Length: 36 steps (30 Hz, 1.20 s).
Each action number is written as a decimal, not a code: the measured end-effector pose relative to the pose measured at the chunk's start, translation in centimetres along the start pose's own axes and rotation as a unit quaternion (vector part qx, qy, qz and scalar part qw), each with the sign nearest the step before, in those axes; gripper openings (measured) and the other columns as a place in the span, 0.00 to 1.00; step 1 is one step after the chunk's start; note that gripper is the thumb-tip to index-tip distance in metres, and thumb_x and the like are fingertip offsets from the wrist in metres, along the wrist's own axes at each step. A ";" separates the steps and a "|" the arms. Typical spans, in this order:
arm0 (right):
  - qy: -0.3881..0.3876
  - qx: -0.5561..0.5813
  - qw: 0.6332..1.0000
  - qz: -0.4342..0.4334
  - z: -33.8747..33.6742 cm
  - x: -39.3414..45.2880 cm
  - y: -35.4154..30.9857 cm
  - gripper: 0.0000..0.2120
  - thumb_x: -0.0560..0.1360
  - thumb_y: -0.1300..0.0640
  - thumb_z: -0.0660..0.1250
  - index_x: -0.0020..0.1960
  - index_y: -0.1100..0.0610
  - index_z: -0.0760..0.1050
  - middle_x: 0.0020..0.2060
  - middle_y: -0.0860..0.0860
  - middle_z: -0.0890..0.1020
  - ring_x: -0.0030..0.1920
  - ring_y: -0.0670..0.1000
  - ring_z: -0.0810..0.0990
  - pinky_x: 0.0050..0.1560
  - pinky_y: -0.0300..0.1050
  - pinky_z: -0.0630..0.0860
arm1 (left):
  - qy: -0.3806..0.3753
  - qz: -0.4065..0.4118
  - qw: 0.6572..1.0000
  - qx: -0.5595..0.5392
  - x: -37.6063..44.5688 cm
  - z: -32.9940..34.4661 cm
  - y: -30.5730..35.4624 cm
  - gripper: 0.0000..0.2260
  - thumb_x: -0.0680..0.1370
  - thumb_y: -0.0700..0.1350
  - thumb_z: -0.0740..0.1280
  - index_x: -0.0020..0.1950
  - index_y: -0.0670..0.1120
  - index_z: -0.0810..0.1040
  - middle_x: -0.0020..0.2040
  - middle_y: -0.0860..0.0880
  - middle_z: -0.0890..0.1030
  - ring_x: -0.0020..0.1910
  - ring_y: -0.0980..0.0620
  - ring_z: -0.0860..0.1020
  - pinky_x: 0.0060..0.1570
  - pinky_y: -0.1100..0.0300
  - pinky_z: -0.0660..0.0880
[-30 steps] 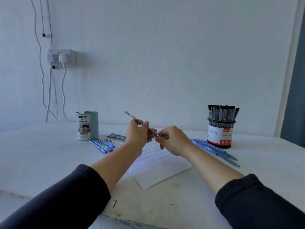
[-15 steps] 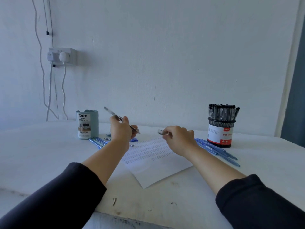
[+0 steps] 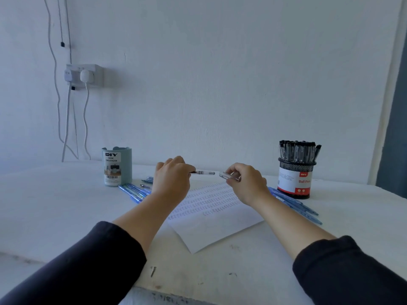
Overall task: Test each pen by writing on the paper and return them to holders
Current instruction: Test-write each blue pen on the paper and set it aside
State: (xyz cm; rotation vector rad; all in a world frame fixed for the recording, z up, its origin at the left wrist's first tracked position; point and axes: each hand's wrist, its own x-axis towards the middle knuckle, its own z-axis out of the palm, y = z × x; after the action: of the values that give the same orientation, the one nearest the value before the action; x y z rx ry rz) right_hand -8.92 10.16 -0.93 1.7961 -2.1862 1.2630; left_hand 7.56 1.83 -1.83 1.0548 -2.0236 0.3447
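- The left hand (image 3: 170,179) is in the centre of the frame, above the far edge of the paper (image 3: 211,208). Its fingers are curled around a clear pen (image 3: 202,172), which lies almost level and points to the right.
- The right hand (image 3: 247,183) is just to the right of it. Its fingers (image 3: 231,169) pinch a clear cap (image 3: 229,176), and the open end of the cap looks toward the tip of the pen.
- The pen tip and the cap are very near each other but apart; a small gap shows between them.
- The paper lies flat on the white worktop (image 3: 55,205) under both hands, turned at an angle, with rows of small written marks on its far half.
- A pale green holder (image 3: 116,166) with a "DIY Desk Organizer" label stands left of centre. I cannot tell what is inside it.
- Several blue pens (image 3: 134,191) lie on the worktop just in front of this holder, to its right.
- A black mesh holder (image 3: 296,179) with a red and white label stands at the right of the frame, full of black-capped pens (image 3: 299,149) standing upright.
- More blue pens (image 3: 293,203) lie in a row on the worktop between the right forearm and the mesh holder.
- Both arms wear dark sleeves (image 3: 88,265), pushed up from the wrists.
- A wall socket (image 3: 84,75) with white plugs and hanging cables is in the upper left of the frame.
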 end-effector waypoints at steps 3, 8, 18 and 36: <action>-0.001 0.002 1.000 -0.007 0.1 0.0 0.0 0.04 0.76 0.58 0.66 0.48 0.50 0.74 0.43 0.45 0.76 0.45 0.49 0.73 0.53 0.47 0.62 | 0.001 0.006 1.000 0.010 -0.1 -0.1 0.2 0.14 0.80 0.38 0.60 0.58 0.50 0.82 0.52 0.49 0.78 0.50 0.48 0.74 0.49 0.58 0.61; -0.006 0.009 1.000 -0.015 0.0 -0.1 -0.2 0.04 0.77 0.58 0.65 0.48 0.50 0.76 0.42 0.45 0.76 0.46 0.49 0.73 0.52 0.46 0.60 | -0.001 0.016 1.000 0.022 -0.1 0.0 0.3 0.15 0.80 0.38 0.60 0.59 0.51 0.81 0.51 0.50 0.77 0.50 0.49 0.74 0.47 0.59 0.58; -0.020 0.021 0.999 -0.029 0.4 -0.1 -0.3 0.07 0.75 0.57 0.67 0.43 0.46 0.75 0.40 0.44 0.77 0.45 0.48 0.74 0.55 0.48 0.65 | -0.006 0.061 0.998 -0.003 -0.3 -0.1 0.7 0.13 0.80 0.39 0.61 0.62 0.47 0.78 0.51 0.48 0.79 0.51 0.46 0.74 0.49 0.57 0.62; -0.070 0.120 0.990 -0.025 -0.1 0.1 0.1 0.04 0.72 0.63 0.71 0.43 0.56 0.81 0.34 0.45 0.79 0.38 0.47 0.76 0.43 0.40 0.71 | 0.044 0.183 0.982 0.012 0.0 0.0 0.8 0.13 0.56 0.29 0.79 0.28 0.42 0.79 0.26 0.49 0.74 0.25 0.48 0.72 0.26 0.60 0.65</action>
State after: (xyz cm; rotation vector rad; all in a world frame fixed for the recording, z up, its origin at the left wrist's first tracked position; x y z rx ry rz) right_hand -9.10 10.12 -0.90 2.0722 -2.1190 1.4881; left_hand 6.96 2.29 -1.76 0.6635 -2.1337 0.5967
